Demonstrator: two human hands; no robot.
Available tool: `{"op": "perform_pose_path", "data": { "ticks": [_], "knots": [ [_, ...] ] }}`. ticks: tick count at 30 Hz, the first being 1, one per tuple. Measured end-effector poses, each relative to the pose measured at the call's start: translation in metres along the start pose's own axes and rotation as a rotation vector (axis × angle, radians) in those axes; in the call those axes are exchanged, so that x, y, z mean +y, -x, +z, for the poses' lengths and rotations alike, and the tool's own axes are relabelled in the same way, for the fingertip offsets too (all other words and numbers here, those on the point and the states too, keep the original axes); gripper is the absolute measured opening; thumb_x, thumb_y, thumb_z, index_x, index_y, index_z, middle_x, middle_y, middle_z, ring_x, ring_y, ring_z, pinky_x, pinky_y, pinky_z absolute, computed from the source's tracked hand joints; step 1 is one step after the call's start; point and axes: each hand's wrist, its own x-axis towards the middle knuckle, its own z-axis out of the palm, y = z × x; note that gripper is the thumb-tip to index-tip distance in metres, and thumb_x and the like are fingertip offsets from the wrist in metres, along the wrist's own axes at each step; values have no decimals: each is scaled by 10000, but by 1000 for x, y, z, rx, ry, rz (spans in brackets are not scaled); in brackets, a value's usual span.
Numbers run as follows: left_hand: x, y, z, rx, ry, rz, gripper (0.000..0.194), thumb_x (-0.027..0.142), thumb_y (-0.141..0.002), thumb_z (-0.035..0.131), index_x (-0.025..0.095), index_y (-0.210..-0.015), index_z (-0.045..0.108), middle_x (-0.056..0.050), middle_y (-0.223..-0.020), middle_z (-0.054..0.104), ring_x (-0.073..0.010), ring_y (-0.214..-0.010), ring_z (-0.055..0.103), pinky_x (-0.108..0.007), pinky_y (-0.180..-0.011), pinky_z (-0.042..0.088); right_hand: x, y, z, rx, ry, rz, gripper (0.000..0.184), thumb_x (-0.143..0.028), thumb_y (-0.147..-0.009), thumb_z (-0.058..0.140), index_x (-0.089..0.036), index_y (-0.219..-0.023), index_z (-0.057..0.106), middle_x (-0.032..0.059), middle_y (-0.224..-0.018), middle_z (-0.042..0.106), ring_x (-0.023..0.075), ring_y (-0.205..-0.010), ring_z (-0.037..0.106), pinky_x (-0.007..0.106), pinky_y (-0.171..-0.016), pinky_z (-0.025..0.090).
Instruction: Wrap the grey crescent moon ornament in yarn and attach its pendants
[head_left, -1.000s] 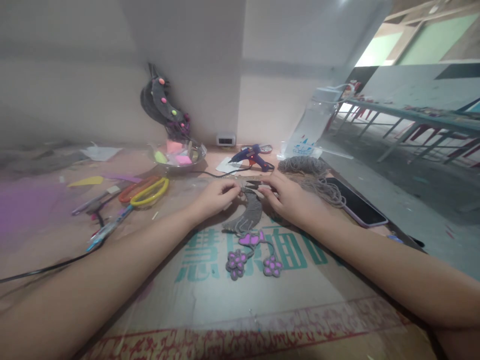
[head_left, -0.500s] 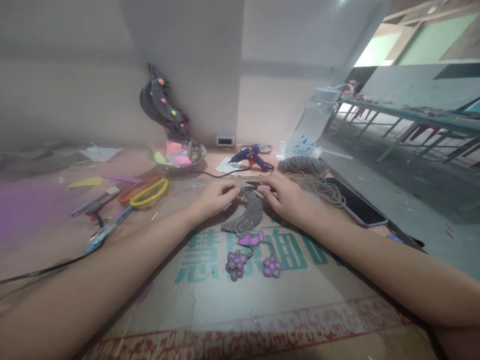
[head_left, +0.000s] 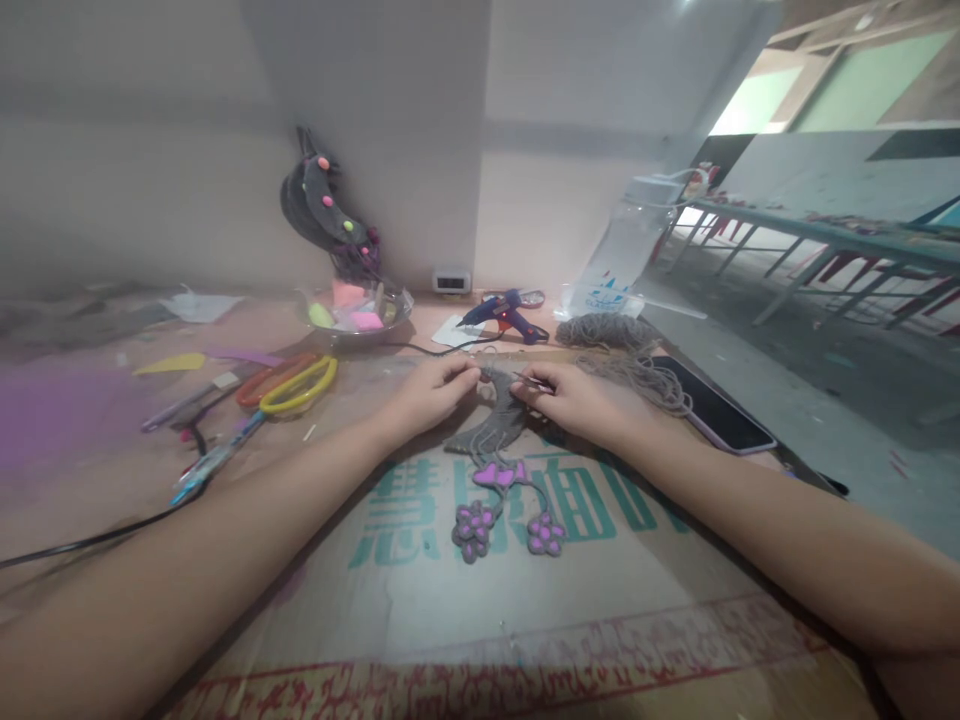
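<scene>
A grey yarn-wrapped crescent lies on the cardboard, with loose grey strands at its top and lower end. Below it hang a purple-and-grey bow-like piece and two purple-petalled flowers on grey cords. My left hand is closed, thumb and finger pinching the crescent's upper tip. At the crescent's right edge, my right hand is closed with its fingertips against the yarn. It also holds a small dark pointed tool whose points face left; its exact kind is unclear.
A blue hot glue gun stands behind my hands, its cord running left. Scissors with orange and yellow handles lie left, near a bowl of bright pieces. To the right are grey yarn, a phone and a water bottle.
My right hand has moved slightly down, and the pointed tool has drawn back right from the crescent's top. Its fingertips now meet the crescent's edge. My left hand stays nearly in place.
</scene>
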Motion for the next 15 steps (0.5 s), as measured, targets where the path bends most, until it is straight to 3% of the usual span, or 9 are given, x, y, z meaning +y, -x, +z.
{"op": "perform_pose_path", "data": {
  "ticks": [6, 15],
  "knots": [
    [8, 0, -2, -27, -3, -5, 219, 340, -824, 574, 142, -891, 641, -48, -834, 698, -183, -770, 643, -280, -718, 489, -4, 2, 0, -6, -27, 24, 337, -483, -875, 523, -189, -711, 532, -23, -647, 510, 137, -625, 465, 248, -582, 327],
    [11, 0, -3, 19, -147, 30, 262, 413, -837, 586, 155, -810, 626, -25, -773, 652, -169, -729, 578, -276, -690, 451, -12, 3, -2, -32, 92, -7, 290, -407, -898, 504, -191, -709, 544, -14, -657, 530, 136, -629, 474, 248, -597, 330]
  ]
}}
